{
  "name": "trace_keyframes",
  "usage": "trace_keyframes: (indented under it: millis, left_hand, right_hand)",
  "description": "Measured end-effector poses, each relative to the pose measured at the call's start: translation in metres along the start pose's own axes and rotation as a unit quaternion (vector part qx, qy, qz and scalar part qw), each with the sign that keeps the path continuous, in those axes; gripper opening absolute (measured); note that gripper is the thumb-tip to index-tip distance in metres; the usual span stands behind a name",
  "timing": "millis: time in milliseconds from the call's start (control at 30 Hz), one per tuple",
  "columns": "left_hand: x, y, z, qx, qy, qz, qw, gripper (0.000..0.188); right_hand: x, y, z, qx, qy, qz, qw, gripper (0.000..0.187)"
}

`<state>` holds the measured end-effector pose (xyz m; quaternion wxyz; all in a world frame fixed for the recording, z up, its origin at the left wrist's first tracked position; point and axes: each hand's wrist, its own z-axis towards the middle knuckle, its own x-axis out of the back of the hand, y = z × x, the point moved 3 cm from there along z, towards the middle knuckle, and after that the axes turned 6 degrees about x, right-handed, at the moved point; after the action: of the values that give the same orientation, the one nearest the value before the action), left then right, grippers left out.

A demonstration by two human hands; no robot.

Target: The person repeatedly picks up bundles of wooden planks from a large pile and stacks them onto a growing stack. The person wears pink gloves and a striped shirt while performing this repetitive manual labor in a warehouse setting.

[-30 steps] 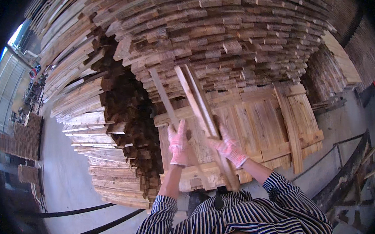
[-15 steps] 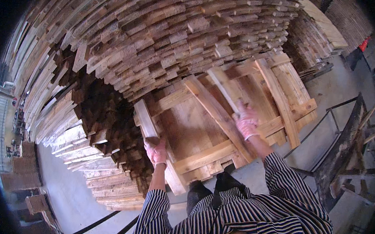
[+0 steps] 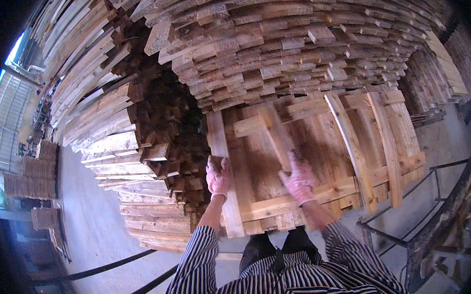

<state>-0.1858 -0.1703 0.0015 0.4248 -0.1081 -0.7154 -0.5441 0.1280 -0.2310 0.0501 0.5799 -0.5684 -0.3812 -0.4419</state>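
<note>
In front of me is a pallet-like wooden frame (image 3: 319, 192), with pale planks lying across its rails. My left hand (image 3: 218, 177), in a pinkish work glove, is closed around the edge of the leftmost plank (image 3: 230, 201). My right hand (image 3: 299, 183), gloved alike, grips the near end of another plank (image 3: 273, 132), which is smeared by motion and slants away from me. Two more planks, one slightly curved (image 3: 350, 149) and one beside it (image 3: 384, 149), lie crosswise to the right of that hand. The undersides of both hands are hidden.
Behind the frame rises a tall stack of rough boards (image 3: 253, 55). More stacked boards (image 3: 117, 155) stand at the left, with a dark gap (image 3: 167, 109) between the stacks. A black metal frame (image 3: 433, 210) is at the right. Brown bundles (image 3: 39, 177) stand on the far-left floor.
My view has shifted left. My right hand has moved left across the wooden frame with a plank and is closer to my left hand, which stays on the leftmost plank.
</note>
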Motion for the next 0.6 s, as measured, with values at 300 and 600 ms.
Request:
trace_keyframes:
  millis: [300,600]
  left_hand:
    - [-0.033,0.021,0.019,-0.098,-0.071,-0.126,0.985,0.043]
    - [-0.002,0.056,0.019,-0.064,-0.192,-0.132,0.97,0.045]
  right_hand:
    - [-0.054,-0.113,0.044,0.079,-0.095,0.154,0.98,0.083]
    - [0.076,0.181,0.08,-0.17,0.002,-0.151,0.974,0.078]
